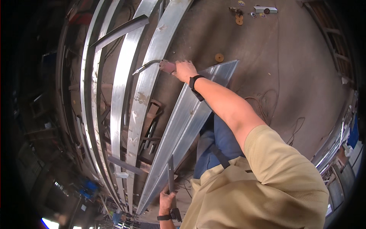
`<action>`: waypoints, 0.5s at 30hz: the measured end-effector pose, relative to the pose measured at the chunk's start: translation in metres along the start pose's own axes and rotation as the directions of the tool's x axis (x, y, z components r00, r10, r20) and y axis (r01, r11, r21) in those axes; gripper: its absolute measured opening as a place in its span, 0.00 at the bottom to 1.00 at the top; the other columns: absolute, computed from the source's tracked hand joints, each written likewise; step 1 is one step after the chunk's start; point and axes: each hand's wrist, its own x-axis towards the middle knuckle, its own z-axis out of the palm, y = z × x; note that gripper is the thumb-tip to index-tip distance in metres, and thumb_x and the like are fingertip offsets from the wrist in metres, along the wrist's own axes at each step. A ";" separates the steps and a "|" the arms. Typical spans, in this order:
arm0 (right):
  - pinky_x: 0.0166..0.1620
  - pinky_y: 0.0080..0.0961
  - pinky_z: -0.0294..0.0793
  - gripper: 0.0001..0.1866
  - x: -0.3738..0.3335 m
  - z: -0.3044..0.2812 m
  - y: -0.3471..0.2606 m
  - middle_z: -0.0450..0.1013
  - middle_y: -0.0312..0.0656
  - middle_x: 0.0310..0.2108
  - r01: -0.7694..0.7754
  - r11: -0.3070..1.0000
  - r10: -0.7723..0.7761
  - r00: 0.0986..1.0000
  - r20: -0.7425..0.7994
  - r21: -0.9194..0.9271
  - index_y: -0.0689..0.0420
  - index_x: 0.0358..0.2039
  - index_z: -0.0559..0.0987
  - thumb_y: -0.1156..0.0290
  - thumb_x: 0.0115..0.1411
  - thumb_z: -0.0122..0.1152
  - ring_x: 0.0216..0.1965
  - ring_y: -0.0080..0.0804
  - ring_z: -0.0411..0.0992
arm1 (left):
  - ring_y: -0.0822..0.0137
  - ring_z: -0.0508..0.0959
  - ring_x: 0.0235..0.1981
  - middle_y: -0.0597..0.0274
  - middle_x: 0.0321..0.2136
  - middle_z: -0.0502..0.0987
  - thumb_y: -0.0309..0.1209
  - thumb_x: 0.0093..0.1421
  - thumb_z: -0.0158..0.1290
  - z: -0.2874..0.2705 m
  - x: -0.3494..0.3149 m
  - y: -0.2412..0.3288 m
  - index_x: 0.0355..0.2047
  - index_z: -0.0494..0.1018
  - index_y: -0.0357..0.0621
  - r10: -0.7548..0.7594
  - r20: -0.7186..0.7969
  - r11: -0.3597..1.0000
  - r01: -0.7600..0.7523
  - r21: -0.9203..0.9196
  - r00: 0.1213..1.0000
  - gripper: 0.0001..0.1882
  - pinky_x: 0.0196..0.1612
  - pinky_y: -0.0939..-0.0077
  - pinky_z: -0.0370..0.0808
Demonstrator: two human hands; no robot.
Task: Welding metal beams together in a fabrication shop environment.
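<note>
Basically, the floor space is filled by long silver steel beams [139, 110], laid side by side, with a wide ribbed silver channel [183, 118] set between them and the legs. A dark steel strip [122, 32] is laid across the beams near their far end. A shorter dark steel bar [170, 171] is gripped near its lower end by the left hand [166, 201], fingers wrapped round it, with its upper part seen against the channel's near edge; whether metal is touched there can't be told. Its long axis is pointed nearly straight away from the body. It'd be expected to be stiff, fairly weighty, maybe sharp-edged, so best held by the flats.

The smaller welding torch [167, 66] is held out over the gap beside the nearest beam, its pinkish handle grasped by the right hand [185, 71]. Its long axis is laid crosswise, with the bent neck and nozzle aimed left and slightly back, over that beam. It should be light and rigid, grippy at the handle; the neck is better left untouched, since heat could be held there. The trigger can't be made out.
</note>
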 end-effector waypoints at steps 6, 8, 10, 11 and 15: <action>0.46 0.45 0.76 0.19 -0.051 -0.057 -0.006 0.78 0.58 0.34 -0.112 0.977 0.115 0.993 -0.006 0.181 0.63 0.37 0.78 0.62 0.50 0.64 0.41 0.53 0.77 | 0.68 0.78 0.43 0.59 0.41 0.81 0.32 0.49 0.55 0.017 0.034 0.041 0.47 0.77 0.34 -0.135 0.058 0.984 0.127 0.122 0.989 0.24 0.50 0.74 0.72; 0.43 0.45 0.77 0.21 -0.081 -0.086 0.023 0.77 0.59 0.33 -0.053 0.992 0.042 0.995 0.094 0.113 0.65 0.38 0.77 0.62 0.47 0.64 0.38 0.56 0.77 | 0.68 0.78 0.43 0.57 0.41 0.81 0.34 0.52 0.54 0.026 0.050 0.064 0.47 0.78 0.35 -0.128 0.116 0.976 0.104 0.191 0.985 0.23 0.50 0.74 0.72; 0.44 0.44 0.76 0.22 -0.115 -0.102 0.074 0.78 0.56 0.34 -0.047 0.978 -0.007 0.967 0.256 0.203 0.67 0.41 0.76 0.64 0.49 0.62 0.38 0.60 0.75 | 0.68 0.78 0.43 0.58 0.41 0.81 0.37 0.55 0.54 0.034 0.070 0.081 0.48 0.77 0.35 -0.038 0.200 0.982 0.000 0.186 0.979 0.23 0.50 0.73 0.72; 0.44 0.42 0.76 0.24 -0.137 -0.111 0.105 0.79 0.55 0.35 -0.026 0.960 -0.034 0.978 0.206 0.279 0.67 0.43 0.76 0.63 0.49 0.63 0.38 0.58 0.76 | 0.68 0.77 0.44 0.58 0.41 0.81 0.40 0.59 0.54 0.040 0.083 0.096 0.49 0.76 0.35 0.050 0.292 0.979 -0.105 0.176 0.955 0.23 0.51 0.73 0.71; 0.38 0.39 0.74 0.21 -0.245 -0.128 0.177 0.78 0.52 0.28 -0.232 0.739 0.194 0.972 0.129 0.632 0.68 0.36 0.78 0.64 0.48 0.67 0.31 0.47 0.77 | 0.69 0.76 0.45 0.59 0.43 0.80 0.52 0.68 0.45 0.067 0.115 0.172 0.51 0.73 0.35 0.055 0.421 0.955 -0.170 0.243 0.906 0.30 0.51 0.72 0.71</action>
